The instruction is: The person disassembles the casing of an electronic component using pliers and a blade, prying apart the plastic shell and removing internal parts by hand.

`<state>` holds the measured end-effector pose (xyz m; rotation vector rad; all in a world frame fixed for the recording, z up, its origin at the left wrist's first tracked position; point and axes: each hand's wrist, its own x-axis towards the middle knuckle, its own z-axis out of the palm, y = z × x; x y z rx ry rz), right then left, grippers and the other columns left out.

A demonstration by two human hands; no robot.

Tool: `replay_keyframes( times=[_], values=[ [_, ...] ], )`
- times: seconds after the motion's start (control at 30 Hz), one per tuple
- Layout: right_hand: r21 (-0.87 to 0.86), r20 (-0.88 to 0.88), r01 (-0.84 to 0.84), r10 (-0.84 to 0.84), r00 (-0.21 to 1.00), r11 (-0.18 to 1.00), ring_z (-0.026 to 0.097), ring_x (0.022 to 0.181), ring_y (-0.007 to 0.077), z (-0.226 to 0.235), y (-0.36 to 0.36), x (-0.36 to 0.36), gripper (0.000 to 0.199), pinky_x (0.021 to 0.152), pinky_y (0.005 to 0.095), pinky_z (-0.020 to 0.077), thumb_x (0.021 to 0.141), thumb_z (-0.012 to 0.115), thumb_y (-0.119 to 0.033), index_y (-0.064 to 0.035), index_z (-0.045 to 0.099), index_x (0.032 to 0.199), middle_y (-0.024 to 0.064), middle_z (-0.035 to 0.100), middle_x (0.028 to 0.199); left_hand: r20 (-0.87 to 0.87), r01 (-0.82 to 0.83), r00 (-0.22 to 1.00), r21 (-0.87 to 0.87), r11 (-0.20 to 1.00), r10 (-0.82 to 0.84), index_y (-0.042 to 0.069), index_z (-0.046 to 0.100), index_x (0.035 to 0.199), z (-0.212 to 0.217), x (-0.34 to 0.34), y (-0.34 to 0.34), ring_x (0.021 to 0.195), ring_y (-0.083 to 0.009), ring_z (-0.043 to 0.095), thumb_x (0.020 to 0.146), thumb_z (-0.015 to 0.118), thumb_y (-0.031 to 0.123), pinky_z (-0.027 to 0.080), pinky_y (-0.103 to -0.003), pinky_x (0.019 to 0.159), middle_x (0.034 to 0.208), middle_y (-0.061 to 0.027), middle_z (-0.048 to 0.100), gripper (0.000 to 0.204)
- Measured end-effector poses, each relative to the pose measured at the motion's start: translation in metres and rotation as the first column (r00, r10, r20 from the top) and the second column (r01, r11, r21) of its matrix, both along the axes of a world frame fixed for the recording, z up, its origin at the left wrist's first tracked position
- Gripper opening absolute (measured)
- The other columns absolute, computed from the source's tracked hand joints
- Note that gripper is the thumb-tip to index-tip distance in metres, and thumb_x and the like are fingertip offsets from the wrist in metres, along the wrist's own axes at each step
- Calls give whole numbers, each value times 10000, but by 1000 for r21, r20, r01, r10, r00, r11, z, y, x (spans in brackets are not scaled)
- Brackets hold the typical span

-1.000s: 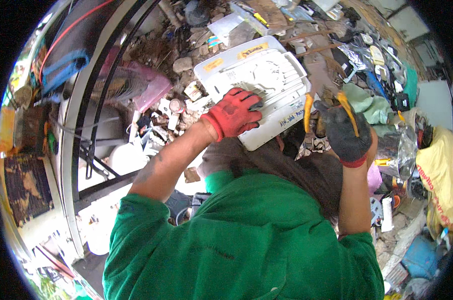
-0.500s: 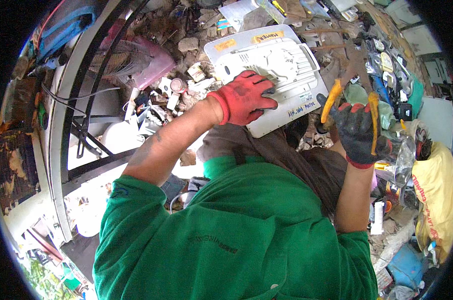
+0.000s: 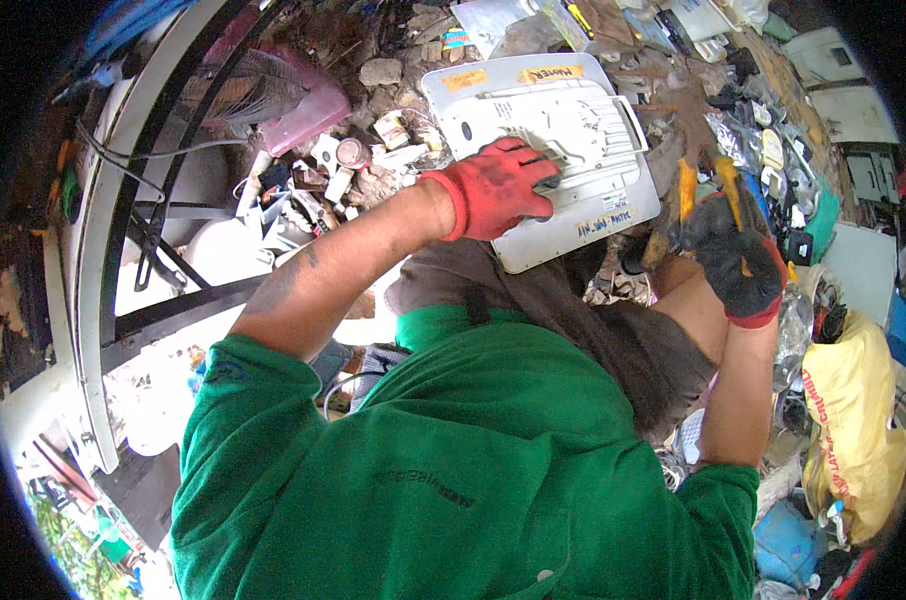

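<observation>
A flat light-grey panel with rounded corners and tape strips lies tilted across my lap. A ribbed white casing is on its upper face. My left hand, in a red glove with dark fingertips, rests on the casing's near left part, fingers slightly spread, holding nothing. To the right of the panel, my right hand, in a black glove with a red cuff, is closed around a tool with two orange-yellow handles. Its fingers hide the tool's middle, and its exact kind cannot be made out.
Scrap and small plastic parts lie left of the panel. A black-and-white metal frame stands further left. At the right are a yellow sack, a blue bundle and heaped plastic pieces.
My right hand has turned and lowered slightly, and the orange-yellow handles appear closer together. My left hand stays on the casing. The whole view has shifted a little.
</observation>
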<state>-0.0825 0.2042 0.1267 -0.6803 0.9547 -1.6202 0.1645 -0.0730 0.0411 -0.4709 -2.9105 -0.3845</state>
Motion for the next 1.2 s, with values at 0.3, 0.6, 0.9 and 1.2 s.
replay_keyframes(
  times=[0.3,0.6,0.9,1.2],
  values=[
    [646,-761,219,641,103,732,545,1268,334,34,-34,-16,601,1089,400,395,842,749,-327,-22,570,1328,217,598,1325,-50,0,999,61,998,3,190,664,1060,-8,-3,-1,1171,-335,538,715,747,258,420,-487,1004,1207,-127,546,361],
    [710,-689,175,724,-32,682,572,1216,357,47,-62,-15,567,1053,406,432,796,774,-296,-49,605,1277,203,608,1310,-49,-21,999,26,999,22,162,659,1028,-13,-4,0,1163,-336,542,751,730,286,415,-485,1016,1205,-134,556,312],
    [819,-562,64,820,-108,570,661,1025,367,71,-106,-5,494,908,414,514,810,700,-344,-1,649,1162,221,682,1124,-61,-57,996,75,996,61,136,652,1006,-13,-2,4,1173,-330,541,785,723,361,409,-487,1017,1214,-133,561,324],
    [874,-470,85,876,-104,479,638,1083,342,79,-138,-12,573,945,402,494,770,759,-396,-37,658,1205,188,678,1163,-25,-83,996,123,989,87,119,645,997,-11,-1,6,1189,-334,533,795,704,322,387,-498,1040,1235,-141,558,292]
  ],
)
